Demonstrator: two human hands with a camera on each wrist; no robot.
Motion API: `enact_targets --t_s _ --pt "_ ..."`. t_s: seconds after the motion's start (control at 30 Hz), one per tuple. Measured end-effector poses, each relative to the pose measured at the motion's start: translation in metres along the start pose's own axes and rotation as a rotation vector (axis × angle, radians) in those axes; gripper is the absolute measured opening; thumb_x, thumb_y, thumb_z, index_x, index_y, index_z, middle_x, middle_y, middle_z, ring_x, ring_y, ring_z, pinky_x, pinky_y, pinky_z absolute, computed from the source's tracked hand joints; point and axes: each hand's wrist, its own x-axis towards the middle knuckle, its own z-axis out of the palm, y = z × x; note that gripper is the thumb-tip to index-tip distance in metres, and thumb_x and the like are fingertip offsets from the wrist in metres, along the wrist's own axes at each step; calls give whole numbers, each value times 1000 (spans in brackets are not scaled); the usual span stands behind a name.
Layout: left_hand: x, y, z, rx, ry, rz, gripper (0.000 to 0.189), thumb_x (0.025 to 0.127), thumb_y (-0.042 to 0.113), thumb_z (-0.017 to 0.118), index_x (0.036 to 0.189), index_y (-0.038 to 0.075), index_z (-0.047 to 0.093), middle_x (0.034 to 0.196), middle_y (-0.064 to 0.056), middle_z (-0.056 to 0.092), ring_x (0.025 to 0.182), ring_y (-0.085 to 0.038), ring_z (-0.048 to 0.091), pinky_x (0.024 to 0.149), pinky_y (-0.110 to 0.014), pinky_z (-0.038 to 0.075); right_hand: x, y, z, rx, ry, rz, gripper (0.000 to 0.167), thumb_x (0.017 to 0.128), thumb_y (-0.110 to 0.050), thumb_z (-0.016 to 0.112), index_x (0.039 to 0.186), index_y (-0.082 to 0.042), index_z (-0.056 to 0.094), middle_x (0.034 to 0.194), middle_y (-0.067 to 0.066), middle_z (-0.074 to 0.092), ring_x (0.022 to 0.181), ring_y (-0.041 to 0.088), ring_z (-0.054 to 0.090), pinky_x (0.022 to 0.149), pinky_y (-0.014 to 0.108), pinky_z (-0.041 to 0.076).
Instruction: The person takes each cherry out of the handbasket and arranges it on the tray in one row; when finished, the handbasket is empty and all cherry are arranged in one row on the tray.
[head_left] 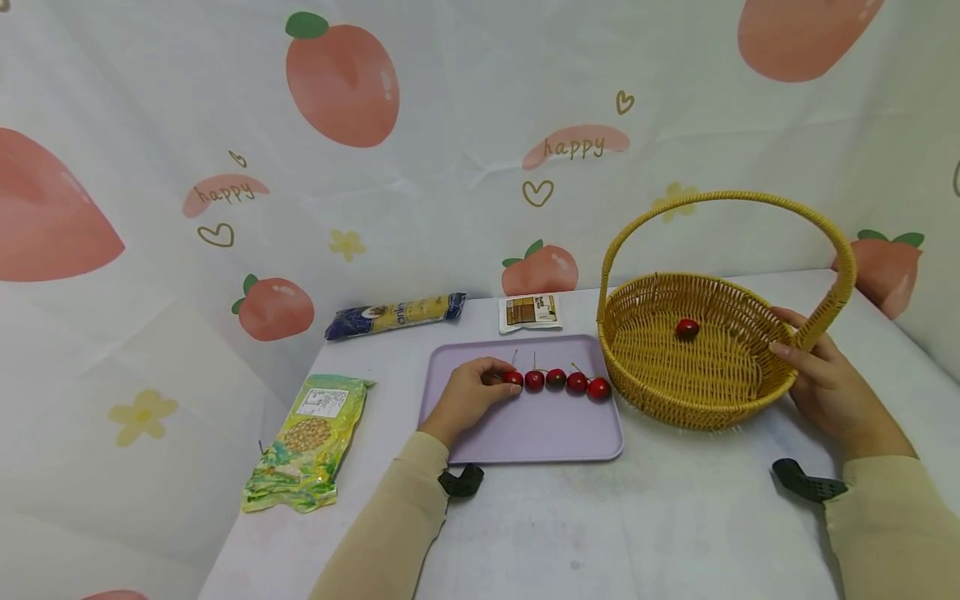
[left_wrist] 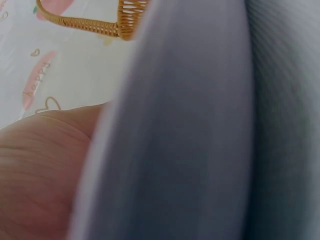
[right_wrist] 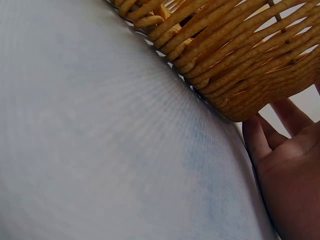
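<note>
Over the lilac tray (head_left: 540, 433), my left hand (head_left: 474, 392) pinches the leftmost cherry (head_left: 513, 379) between thumb and fingers. To its right, several red cherries (head_left: 556, 379) with stems sit in a row on the tray. My right hand (head_left: 828, 383) grips the right rim of a yellow wicker basket (head_left: 697, 408), thumb over the edge and fingers outside. One cherry (head_left: 687, 329) lies inside the basket. In the left wrist view, the tray edge (left_wrist: 170, 130) hides the left fingertips; the right wrist view has the right fingers (right_wrist: 257, 137) against the woven wall.
Behind the tray lie a long blue and yellow packet (head_left: 397, 315) and a small white sachet (head_left: 530, 312). A green and yellow bag (head_left: 307, 442) rests on the table left of the tray. The basket's tall handle (head_left: 735, 197) arches upward near the patterned backdrop.
</note>
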Motion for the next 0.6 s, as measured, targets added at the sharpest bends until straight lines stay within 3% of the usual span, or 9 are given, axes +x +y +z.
enact_targets --t_s 0.6 --pt "-1 0 0 -2 10 -11 28 91 13 92 116 9 80 97 1 73 90 -15 65 83 -32 52 -1 0 0 1 10 6 53 114 4 42 162 -17 44 154 -1 47 132 9 55 101 19 46"
